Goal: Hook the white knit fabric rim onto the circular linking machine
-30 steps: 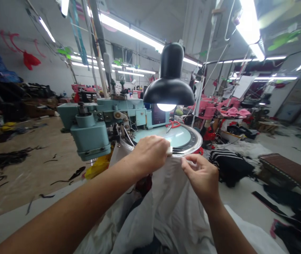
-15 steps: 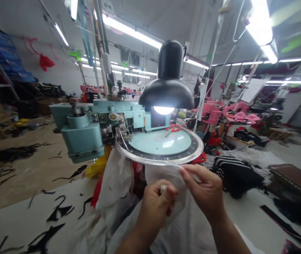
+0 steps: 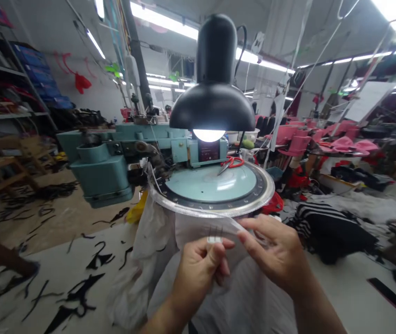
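Note:
My left hand [image 3: 203,271] is closed around a small white-handled tool [image 3: 214,240], whose thin metal prongs point up. It is in front of the white knit fabric [image 3: 191,227], just below the near rim of a round dial [image 3: 219,211] ringed with fine points. To its right, my right hand [image 3: 274,250] pinches the fabric's upper edge between thumb and forefinger. That edge runs up to the dial's rim, and the fabric hangs below it. The dial belongs to a pale green linking machine [image 3: 104,178].
Red-handled scissors [image 3: 232,162] lie on the dial's green plate. A black lamp [image 3: 215,102] hangs low over it, lit. Black scraps [image 3: 79,292] litter the floor at left; striped black cloth [image 3: 326,232] lies at right. Pink machines [image 3: 295,139] stand behind.
My left hand has turned so the tool's prongs now show upright. The right hand stays at the fabric edge, drawn slightly down from the rim. The camera view has shifted a little.

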### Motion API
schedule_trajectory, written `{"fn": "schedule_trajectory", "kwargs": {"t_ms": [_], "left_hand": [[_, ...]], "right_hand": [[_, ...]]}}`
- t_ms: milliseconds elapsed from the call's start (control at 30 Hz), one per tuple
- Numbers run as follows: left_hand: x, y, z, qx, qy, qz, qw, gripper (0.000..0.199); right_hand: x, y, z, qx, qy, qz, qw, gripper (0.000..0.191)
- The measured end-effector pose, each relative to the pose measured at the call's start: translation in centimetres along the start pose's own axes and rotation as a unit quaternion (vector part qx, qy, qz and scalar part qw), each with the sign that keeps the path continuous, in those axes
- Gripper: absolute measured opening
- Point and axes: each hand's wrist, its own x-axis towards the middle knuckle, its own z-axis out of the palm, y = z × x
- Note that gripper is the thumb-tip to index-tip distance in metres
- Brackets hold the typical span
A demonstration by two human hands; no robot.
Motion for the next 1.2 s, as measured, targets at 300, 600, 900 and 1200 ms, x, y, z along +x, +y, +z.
{"fn": "schedule_trajectory", "kwargs": {"t_ms": [300,600,900,1200], "left_hand": [[3.3,0.0,1.7,0.001,0.066,0.005,0.998,0.061],[1.3,-0.5,3.4,-0.009,0.064,0.021,0.998,0.055],[2.7,-0.7,4.4,0.016,0.096,0.051,0.994,0.057],[2.4,-1.0,3.5,0.016,0.133,0.057,0.989,0.055]], "right_hand": [[-2.1,5.4,-1.9,-0.091,0.16,0.055,0.981,0.014],[0.2,3.0,-3.6,0.021,-0.044,-0.022,0.999,0.017],[2.4,3.3,-2.6,-0.043,-0.003,-0.058,0.997,0.011],[2.2,2.8,-1.5,0.066,0.032,0.014,0.997,0.006]]}}
